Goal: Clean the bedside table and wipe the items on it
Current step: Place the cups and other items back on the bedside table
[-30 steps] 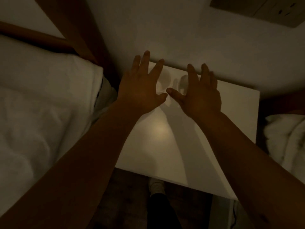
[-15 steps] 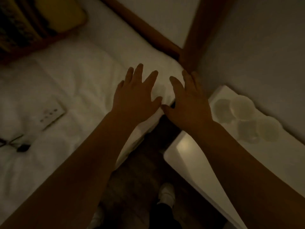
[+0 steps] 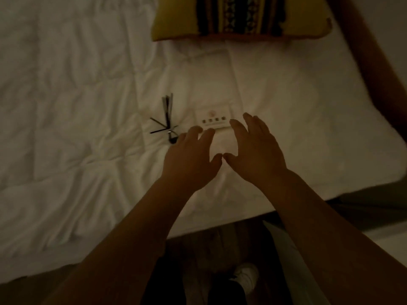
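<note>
Head view: two bare hands over a white bed (image 3: 77, 106).
Left hand (image 3: 189, 164) and right hand (image 3: 255, 155): fingers straight, spread, holding nothing; white card (image 3: 214, 119) beyond fingertips; black item (image 3: 166, 124) alongside.

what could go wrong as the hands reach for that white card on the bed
The dark thin items lie loose just left of the white card; the left hand could knock or scatter them. The card lies flat on soft white bedding in dim light, so a clean pick-up by the right hand may be fiddly.
</note>
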{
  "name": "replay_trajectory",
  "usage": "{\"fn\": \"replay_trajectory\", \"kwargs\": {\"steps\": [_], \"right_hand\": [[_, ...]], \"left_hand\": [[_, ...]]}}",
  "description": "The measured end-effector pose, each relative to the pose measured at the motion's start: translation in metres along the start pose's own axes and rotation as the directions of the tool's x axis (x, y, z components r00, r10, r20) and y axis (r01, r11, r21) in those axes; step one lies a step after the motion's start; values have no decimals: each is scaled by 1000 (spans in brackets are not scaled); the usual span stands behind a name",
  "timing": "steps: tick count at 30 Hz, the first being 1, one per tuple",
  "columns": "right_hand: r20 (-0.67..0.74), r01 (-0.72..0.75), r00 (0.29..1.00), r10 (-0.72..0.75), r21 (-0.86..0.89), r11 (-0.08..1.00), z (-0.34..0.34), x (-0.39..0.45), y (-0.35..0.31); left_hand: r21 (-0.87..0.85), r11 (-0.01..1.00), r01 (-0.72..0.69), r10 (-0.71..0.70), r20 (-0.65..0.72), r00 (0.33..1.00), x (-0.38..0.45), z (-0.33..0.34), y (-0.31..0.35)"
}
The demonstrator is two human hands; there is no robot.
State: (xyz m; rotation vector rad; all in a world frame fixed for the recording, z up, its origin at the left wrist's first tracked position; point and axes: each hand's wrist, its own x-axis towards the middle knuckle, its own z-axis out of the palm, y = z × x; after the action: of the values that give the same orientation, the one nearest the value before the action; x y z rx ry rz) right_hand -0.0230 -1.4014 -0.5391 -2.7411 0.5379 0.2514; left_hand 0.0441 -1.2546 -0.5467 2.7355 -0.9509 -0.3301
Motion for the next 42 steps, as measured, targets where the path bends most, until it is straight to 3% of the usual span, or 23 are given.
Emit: {"fn": "replay_trajectory", "kwargs": {"steps": [2,6,9,15,21,26,32,35,42], "right_hand": [[22,19,1000,-19,-17,1000,7,16,-15],[62,82,995,-78,-62,995,20,51,-38],[79,101,992,-94,-95,990,23,75,-42],[156,48,987,-22,-169,985,32,115,-36],[218,27,976,-5,-97,995,40,134,-26],[149,40,989,-15,-163,986,41,125,-21],[131,67,990,-59,-60,996,33,111,-22],[50,62,997,-60,-40,997,27,96,-23],[-166,41,985,-50,-57,998,-6,45,0]], "left_hand": [[-17,998,66,-66,9,998,-10,2,-25],[-6,942,336,-336,19,942,-15,5,-72],[-19,909,417,-417,5,909,-5,10,-95],[-253,916,310,-311,36,950,28,29,-110],[-435,869,238,-276,-25,961,49,41,-123],[-537,831,147,-196,-36,980,55,39,-123],[-533,838,120,-176,-57,983,50,27,-117],[-482,873,77,-130,-76,989,47,18,-110],[-528,849,-9,-33,-71,997,44,1,-64]]}}
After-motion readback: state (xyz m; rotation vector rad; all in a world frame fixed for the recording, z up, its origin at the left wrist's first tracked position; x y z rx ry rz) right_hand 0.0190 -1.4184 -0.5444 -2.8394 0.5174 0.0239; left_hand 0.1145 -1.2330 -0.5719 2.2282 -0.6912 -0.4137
